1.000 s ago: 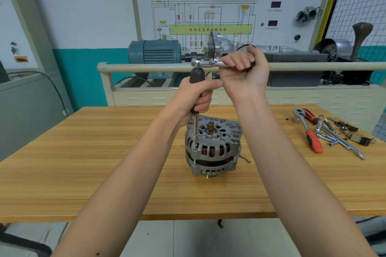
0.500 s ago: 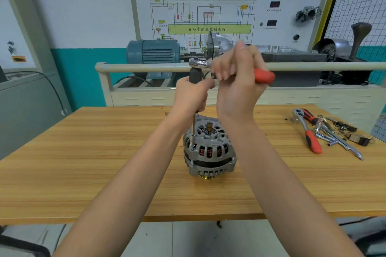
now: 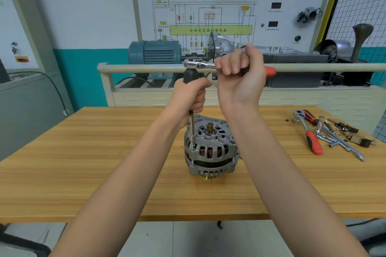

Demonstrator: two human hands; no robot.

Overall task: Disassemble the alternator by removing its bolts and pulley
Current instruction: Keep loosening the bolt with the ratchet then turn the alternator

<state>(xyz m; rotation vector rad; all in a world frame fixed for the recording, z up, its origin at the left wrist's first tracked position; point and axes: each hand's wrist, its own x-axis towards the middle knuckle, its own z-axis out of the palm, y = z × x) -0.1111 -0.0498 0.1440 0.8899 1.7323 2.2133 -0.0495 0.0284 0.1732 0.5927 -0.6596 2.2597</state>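
Note:
A grey alternator (image 3: 211, 150) stands on the wooden table (image 3: 104, 162), shaft end up, pulley underneath. A long extension bar (image 3: 192, 131) rises upright from a bolt on its left rim. My left hand (image 3: 191, 96) grips the black handle of that bar. On top sits a chrome ratchet (image 3: 198, 64) with a red handle lying level to the right. My right hand (image 3: 240, 73) grips the ratchet handle, whose red end (image 3: 270, 71) sticks out past my fist.
Loose tools lie at the table's right: a second red-handled ratchet (image 3: 309, 131), chrome extensions and sockets (image 3: 338, 140), small dark parts (image 3: 361, 140). Behind the table stands a railed training bench (image 3: 146, 68) with a blue motor (image 3: 154, 52) and a wiring diagram board.
My right hand shifted along the ratchet handle and swung it, so the red end now shows to the right. The left hand stays on the bar. The alternator has barely moved.

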